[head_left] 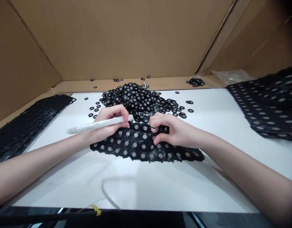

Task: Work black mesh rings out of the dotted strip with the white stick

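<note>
A black rubber sheet (135,144) with rows of ring shapes and pale round centres is held tilted above the white table. My left hand (112,122) is closed around a slim white pen-like stick (96,125), with thumb and fingertips at the sheet's upper left edge. My right hand (170,128) pinches the sheet near its upper edge, fingers curled and thumb on the front face. Whether a single ring is between the right fingertips is hidden. Just behind both hands lies a heap of loose black rubber rings (136,98).
On the left lies a stack of black perforated sheets (29,123). Another large dotted black sheet (269,104) drapes over the right side. Cardboard walls (127,38) enclose the back and sides. A small ring pile (195,82) and a clear plastic bag (233,76) sit at the back right.
</note>
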Available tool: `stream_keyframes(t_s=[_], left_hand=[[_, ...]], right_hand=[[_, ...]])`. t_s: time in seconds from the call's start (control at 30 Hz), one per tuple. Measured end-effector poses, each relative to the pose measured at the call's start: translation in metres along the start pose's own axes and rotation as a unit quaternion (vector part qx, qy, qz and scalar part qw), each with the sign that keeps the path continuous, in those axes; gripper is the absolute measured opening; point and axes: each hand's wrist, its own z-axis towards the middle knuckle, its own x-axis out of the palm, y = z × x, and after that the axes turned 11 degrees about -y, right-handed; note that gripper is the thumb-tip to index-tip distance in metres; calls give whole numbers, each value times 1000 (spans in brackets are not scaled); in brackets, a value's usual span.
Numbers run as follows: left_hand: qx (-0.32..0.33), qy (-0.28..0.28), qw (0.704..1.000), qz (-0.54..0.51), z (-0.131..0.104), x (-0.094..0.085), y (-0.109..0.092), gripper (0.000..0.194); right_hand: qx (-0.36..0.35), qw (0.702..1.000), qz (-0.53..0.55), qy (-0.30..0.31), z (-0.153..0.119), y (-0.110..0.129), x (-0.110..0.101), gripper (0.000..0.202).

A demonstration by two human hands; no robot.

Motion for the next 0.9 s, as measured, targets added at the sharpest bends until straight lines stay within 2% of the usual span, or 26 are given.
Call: stream_keyframes(t_s=[0.13,0.23,0.33,0.4,0.47,0.53,0.63,0.8,0.9], left_hand=[[-4,15,1000,2,1,-2,7,19],[-2,20,999,33,-1,-5,8,21],[35,6,997,66,-2,-5,-1,21],[77,-2,996,49,-3,-3,-12,26],[87,18,996,5,-5,3,-23,31],[50,73,995,-42,-7,9,-30,32],[-16,147,984,-96,-10,18,-31,26],[-67,180,972,-136,-11,23,-20,24],[-90,173,968,-161,-12,23,-20,20]], right_hand=[[12,1000,-14,-6,-2,-6,0,18],[31,997,-51,-40,-4,-13,1,19],[44,995,-73,-60,-4,-16,1,17],[48,994,-77,-63,-3,-14,0,18],[54,994,-72,-66,-2,-12,0,21],[64,994,-57,-66,-1,-10,-2,24],[61,996,-17,-55,-1,-10,-5,27],[39,997,50,-37,-1,-15,-10,17],[33,995,88,-24,-1,-19,-11,14]])
